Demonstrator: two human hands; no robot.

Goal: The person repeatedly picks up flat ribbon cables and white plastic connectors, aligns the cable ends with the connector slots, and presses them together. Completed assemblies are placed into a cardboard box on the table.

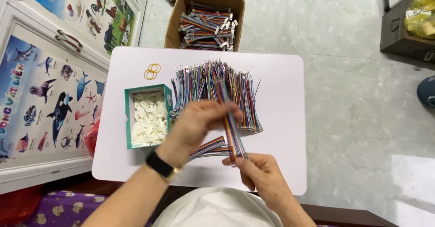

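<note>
Nearest, right hand (259,172): pinched the lower end of a ribbon cable (232,136)
Left hand (195,127): gripped that cable above the white desk (281,163)
Risk: wires could slip, tangling the loose cable pile (213,91)
Beyond: green box of white connectors (147,118); cardboard box (206,21) on the floor

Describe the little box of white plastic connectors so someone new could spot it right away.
Start at the white table. On its left part, beside the spread pile of multicoloured wires, sits the green box full of small white connectors. It is the table's only container; the brown cardboard box stands on the floor.
</note>
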